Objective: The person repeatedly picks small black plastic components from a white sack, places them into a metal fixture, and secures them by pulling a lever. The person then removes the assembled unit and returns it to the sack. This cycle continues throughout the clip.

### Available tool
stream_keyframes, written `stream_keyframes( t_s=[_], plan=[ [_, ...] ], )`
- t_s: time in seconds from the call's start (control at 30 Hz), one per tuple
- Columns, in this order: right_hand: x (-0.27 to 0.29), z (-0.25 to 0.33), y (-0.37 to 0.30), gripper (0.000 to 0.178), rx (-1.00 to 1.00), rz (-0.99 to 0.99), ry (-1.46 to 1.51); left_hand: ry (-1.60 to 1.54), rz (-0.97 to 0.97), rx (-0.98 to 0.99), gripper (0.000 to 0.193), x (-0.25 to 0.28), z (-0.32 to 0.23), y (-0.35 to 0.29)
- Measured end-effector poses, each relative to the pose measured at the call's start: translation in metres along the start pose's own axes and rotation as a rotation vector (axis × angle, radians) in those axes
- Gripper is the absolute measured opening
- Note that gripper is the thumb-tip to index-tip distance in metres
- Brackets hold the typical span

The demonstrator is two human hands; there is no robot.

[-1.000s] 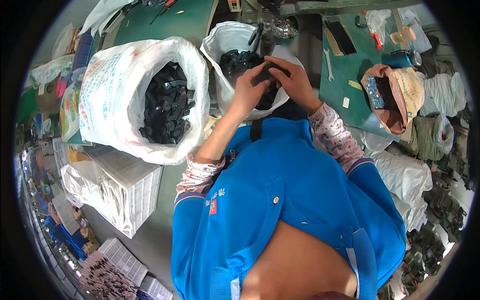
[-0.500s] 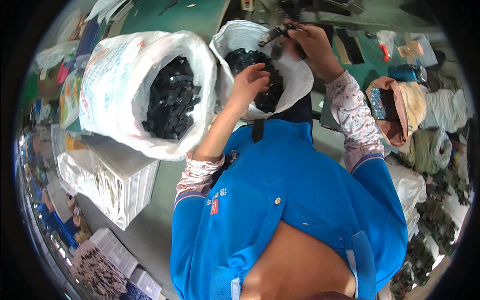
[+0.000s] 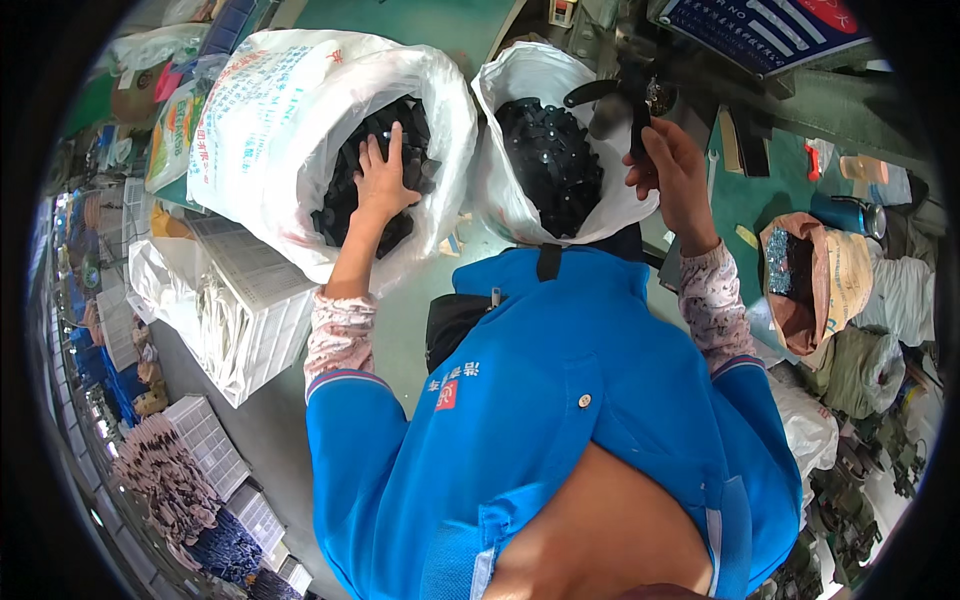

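Observation:
My left hand reaches into the left white woven sack, fingers spread on top of a heap of small black parts. Nothing shows gripped in it. My right hand is closed around a black lever handle of a machine, beyond the right-hand sack's rim. A second black lever sticks out to the left of it. In front of me the right white sack stands open, holding more black parts; neither hand is in it.
A blue sign plate is fixed at the upper right. To the right are a blue flask and a brown-lined sack with shiny bits. White plastic crates stand at the left, beside the left sack.
My left hand has moved left, from over the right sack into the left sack. My right hand has come lower and nearer, with the lever. The view has shifted a little.

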State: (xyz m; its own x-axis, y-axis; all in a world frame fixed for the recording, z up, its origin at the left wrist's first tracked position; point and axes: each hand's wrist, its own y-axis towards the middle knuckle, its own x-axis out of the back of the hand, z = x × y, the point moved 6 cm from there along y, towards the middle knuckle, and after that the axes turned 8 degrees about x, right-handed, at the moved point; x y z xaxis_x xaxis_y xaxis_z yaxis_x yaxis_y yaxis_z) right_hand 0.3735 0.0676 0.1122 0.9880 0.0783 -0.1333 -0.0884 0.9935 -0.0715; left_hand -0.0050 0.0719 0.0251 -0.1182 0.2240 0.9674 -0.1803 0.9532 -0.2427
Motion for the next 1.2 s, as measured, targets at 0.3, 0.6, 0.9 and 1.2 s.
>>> stream_keyframes(
  t_s=[0.3, 0.6, 0.9, 1.2],
  plan=[
    [0.004, 0.011, 0.001, 0.035, 0.018, -0.038, -0.071, 0.433, 0.198, -0.013, 0.127, -0.010, -0.013, 0.048],
    [-0.027, -0.011, -0.010, 0.036, 0.334, 0.094, -0.687, 0.360, 0.116, -0.054, 0.071, -0.030, -0.021, 0.039],
    [-0.009, -0.081, -0.060, 0.038, 0.024, 0.146, -0.597, 0.361, 0.021, 0.015, 0.055, -0.032, -0.020, 0.024],
    [-0.001, -0.088, -0.067, 0.034, 0.065, 0.064, -0.570, 0.272, -0.108, -0.001, 0.039, -0.036, -0.009, 0.019]
  ],
)
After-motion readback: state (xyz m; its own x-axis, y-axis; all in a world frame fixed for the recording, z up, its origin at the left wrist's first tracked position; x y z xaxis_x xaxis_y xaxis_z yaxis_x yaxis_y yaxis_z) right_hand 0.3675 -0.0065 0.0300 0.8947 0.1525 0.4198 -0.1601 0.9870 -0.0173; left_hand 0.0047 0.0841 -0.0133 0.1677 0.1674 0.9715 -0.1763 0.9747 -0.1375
